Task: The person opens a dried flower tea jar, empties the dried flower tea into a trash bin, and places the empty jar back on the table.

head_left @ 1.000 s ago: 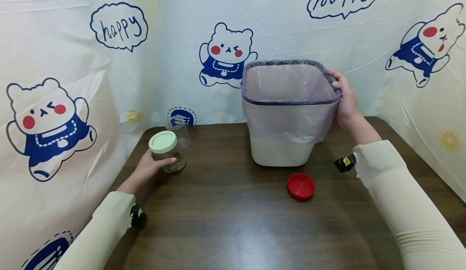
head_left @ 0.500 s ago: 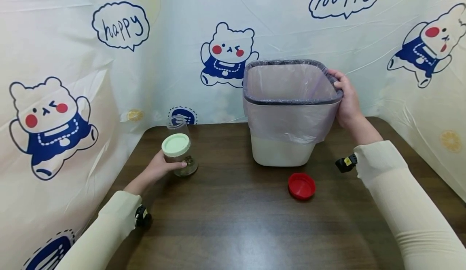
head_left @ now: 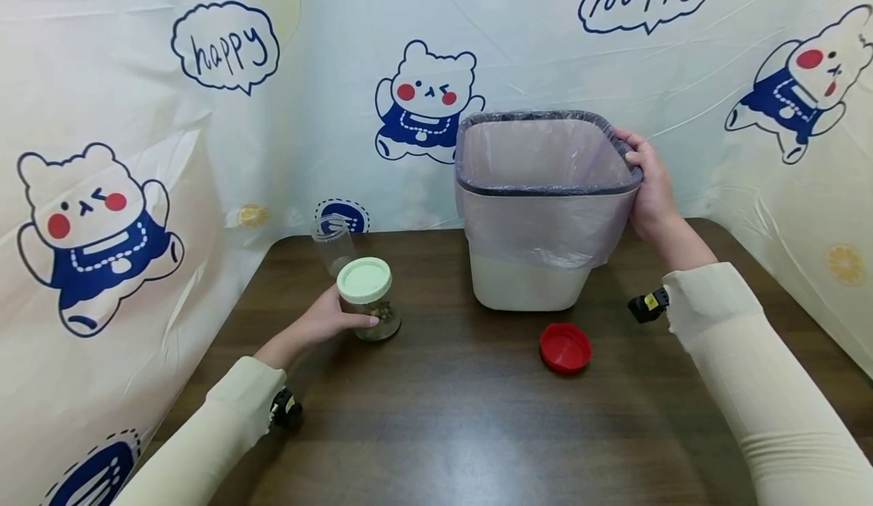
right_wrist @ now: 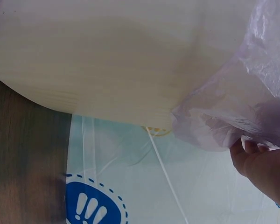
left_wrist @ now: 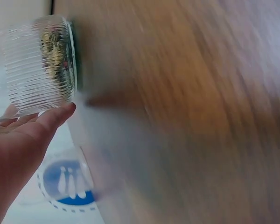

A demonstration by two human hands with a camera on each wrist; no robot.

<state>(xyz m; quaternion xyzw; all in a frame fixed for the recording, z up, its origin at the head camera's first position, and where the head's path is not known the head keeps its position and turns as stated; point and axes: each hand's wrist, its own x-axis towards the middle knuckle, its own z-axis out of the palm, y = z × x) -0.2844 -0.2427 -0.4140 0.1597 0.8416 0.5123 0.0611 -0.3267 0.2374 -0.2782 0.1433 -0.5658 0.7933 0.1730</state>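
My left hand (head_left: 330, 317) grips a clear jar (head_left: 385, 323) topped by a pale green lid (head_left: 364, 279). Through the ribbed wall in the left wrist view, dried bits (left_wrist: 55, 53) in yellow, green and red show near the jar's base. My right hand (head_left: 649, 180) holds the right rim of a cream trash can (head_left: 525, 286), fingers over its edge. A translucent purple bag (right_wrist: 224, 102) lines the can and is folded over its rim. Just behind the held jar stands a clear empty-looking container (head_left: 333, 245).
A red lid (head_left: 564, 348) lies on the dark wooden table (head_left: 450, 415) in front of the trash can. A curtain (head_left: 327, 112) printed with bears surrounds the table's back and sides.
My left hand has carried the jar to the right and a little nearer to me, away from the clear container. My right hand and the trash can have stayed in place.
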